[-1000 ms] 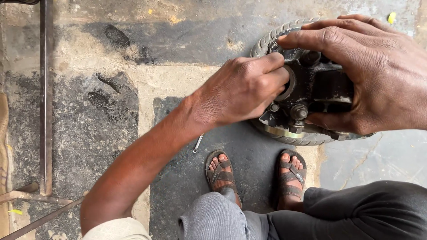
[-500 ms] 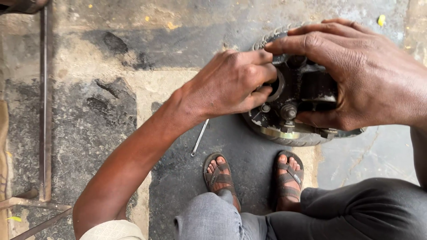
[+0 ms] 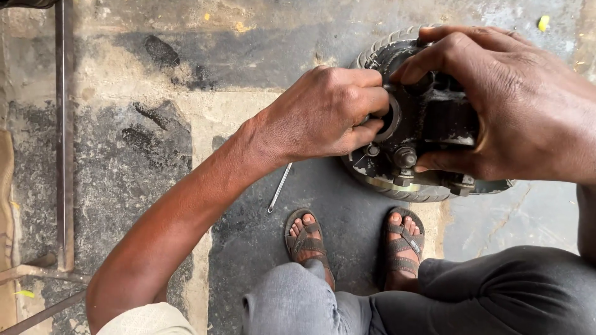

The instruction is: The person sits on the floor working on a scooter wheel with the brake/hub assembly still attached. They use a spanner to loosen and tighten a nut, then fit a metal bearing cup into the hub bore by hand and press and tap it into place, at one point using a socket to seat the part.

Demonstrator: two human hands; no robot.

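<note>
Black metal, greasy and dark, is gripped by both hands: the part (image 3: 428, 133) is a heavy casting with a round bore and some bolts on its lower side. The left hand (image 3: 323, 115) is closed on its left edge, with the fingers (image 3: 366, 93) curled at the rim of the bore. The right hand (image 3: 515, 105) is closed over the top and the right side of the part, and its thumb (image 3: 447, 162) is pressed under the lower edge. The part is held above a small tyre (image 3: 397, 189), which is lying flat on the floor; whether the two are touching cannot be told. A thin spanner (image 3: 279, 188) is seen on the floor just beside the tyre, under the left wrist. Two feet in sandals (image 3: 307, 239) are placed near the tyre, below it in the view, and grey and dark trouser legs are seen at the bottom. A long metal bar (image 3: 62, 136) is lying at the far left on the stained concrete floor (image 3: 136, 186).
</note>
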